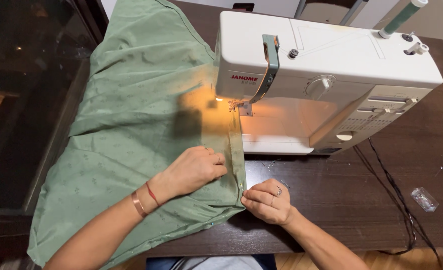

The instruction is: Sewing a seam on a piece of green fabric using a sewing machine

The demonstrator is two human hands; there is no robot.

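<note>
Sage-green patterned woven fabric (pixel 131 125) is spread over the left of the dark brown wooden worktop (pixel 341 200), its folded hem edge running straight into the presser foot of the white plastic sewing machine (pixel 326 75); bulk sits left so the free arm stays unobstructed and the hem feeds in line with the needle. Machine lamp lights the needle area. My left hand (pixel 196 170) lies on the cloth just left of the hem, fingers curled loosely, palm down, pressing the fold flat, gripping nothing; wrist straight, forearm coming in diagonally from lower left, two thin bracelets (pixel 145 198) on the wrist. My right hand (pixel 267 200) sits at the near corner of the hem, thumb and forefinger pinched shut on the fabric edge, keeping it taut; wrist bent inward, forearm from lower right. Black power cables (pixel 391 190) trail off to the right, small clear plastic box (pixel 424 199) beside them, well apart from both hands.
</note>
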